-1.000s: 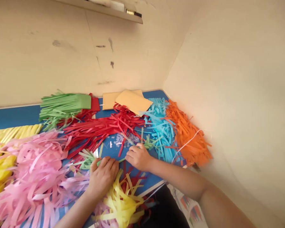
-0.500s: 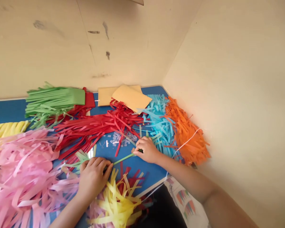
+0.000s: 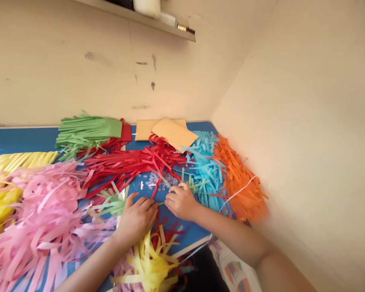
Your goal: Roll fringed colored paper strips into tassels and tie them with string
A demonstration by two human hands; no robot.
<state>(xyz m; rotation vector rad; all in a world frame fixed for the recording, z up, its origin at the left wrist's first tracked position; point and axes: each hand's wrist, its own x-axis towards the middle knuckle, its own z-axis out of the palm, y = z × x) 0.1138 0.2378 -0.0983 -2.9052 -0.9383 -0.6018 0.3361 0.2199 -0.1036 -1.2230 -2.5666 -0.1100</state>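
Close together over the blue table, my two hands are closed on a thin green paper strip (image 3: 161, 203), of which only a short piece shows between them. My left hand (image 3: 137, 217) lies beside pale green fringe (image 3: 114, 203), above a yellow paper tassel (image 3: 153, 259). My right hand (image 3: 180, 201) is near the light blue fringe (image 3: 208, 174), its fingertips curled inward. Behind the hands lie red fringe (image 3: 130, 162) and a scatter of small clear pieces (image 3: 162, 181).
Pink fringe (image 3: 54, 190) and yellow fringe (image 3: 27, 160) cover the left. Green fringe (image 3: 91, 129) and tan paper sheets (image 3: 174, 134) lie at the back. Orange fringe (image 3: 239, 178) and a white cord (image 3: 239, 190) are right. A shelf (image 3: 158, 25) hangs above.
My hands have come closer together, so less green strip shows between them. The camera view has shifted, bringing more of the shelf into sight.
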